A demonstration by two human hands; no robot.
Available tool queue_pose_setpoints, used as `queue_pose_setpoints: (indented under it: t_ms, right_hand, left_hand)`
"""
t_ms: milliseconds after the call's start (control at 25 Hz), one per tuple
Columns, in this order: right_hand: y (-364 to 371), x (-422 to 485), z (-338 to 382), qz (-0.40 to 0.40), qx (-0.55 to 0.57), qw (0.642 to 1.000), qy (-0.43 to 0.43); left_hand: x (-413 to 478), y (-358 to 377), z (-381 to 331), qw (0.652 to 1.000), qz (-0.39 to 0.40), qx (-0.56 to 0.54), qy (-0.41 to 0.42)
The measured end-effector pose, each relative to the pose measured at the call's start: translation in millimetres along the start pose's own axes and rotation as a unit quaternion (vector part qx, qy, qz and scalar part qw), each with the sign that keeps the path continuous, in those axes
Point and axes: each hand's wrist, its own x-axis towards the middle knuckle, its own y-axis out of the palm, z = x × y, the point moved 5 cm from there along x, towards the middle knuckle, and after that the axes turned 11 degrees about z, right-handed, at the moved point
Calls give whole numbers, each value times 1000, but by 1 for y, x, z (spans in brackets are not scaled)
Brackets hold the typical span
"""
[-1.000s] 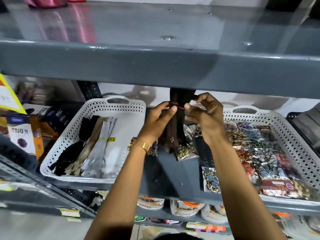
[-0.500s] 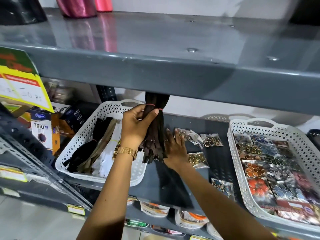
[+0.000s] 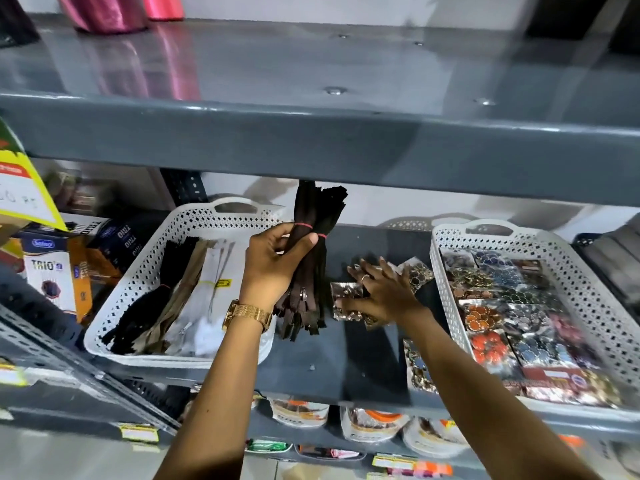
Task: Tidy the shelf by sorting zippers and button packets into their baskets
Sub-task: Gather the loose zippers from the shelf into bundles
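My left hand [image 3: 273, 261] grips a bundle of dark brown zippers [image 3: 311, 271] bound with red rubber bands, held upright between the two baskets. The left white basket [image 3: 138, 278] holds black, tan and white zippers. My right hand [image 3: 381, 292] lies with fingers spread on loose button packets [image 3: 346, 299] on the grey shelf. It touches them; I cannot tell whether it grips one. More button packets fill the right white basket [image 3: 446, 258]. Another packet [image 3: 417, 368] lies near the shelf's front edge.
Boxes marked TRIO [image 3: 55, 275] stand left of the zipper basket. A yellow sign [image 3: 24, 195] hangs at the far left. The upper shelf [image 3: 311, 133] overhangs closely above. Pink rolls [image 3: 104, 12] stand on it. Packets sit on the shelf below [image 3: 374, 424].
My right hand let go of the zipper bundle and dropped to the loose button packets on the shelf. My left hand keeps the bundle, now nearer the left basket.
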Motion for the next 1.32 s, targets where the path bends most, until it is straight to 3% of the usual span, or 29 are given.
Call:
queue_pose_setpoints:
  t_ms: [120,200,280,360,520,720,920,1120,1320]
  right_hand:
    - [2,-32,-11,35,57,998,12]
    - [4,-66,-14,-51,83,994,50]
    - [21,-113,-9,-146,173,968,106]
    - [54,-148,7,-126,233,952,156]
    - [72,-140,11,-121,193,953,200]
    - [48,-98,-8,-69,218,959,164]
    - [6,-78,-12,-163,106,967,164]
    - [11,-25,-34,-80,117,979,147]
    - [6,-35,-29,-193,118,967,117]
  left_hand:
    - [-1,12,4,1000,21,-4,-2]
    - [-2,19,6,1000,28,-13,-5]
    - [-2,25,10,999,33,-16,-12]
    - [-3,30,14,999,41,-12,-21]
    - [-4,42,18,998,46,13,-36]
    - [-13,46,15,997,45,39,-40]
    - [-17,34,18,997,31,55,-44]
    - [-16,35,18,997,28,49,-49]
    - [-14,37,23,995,47,75,-53]
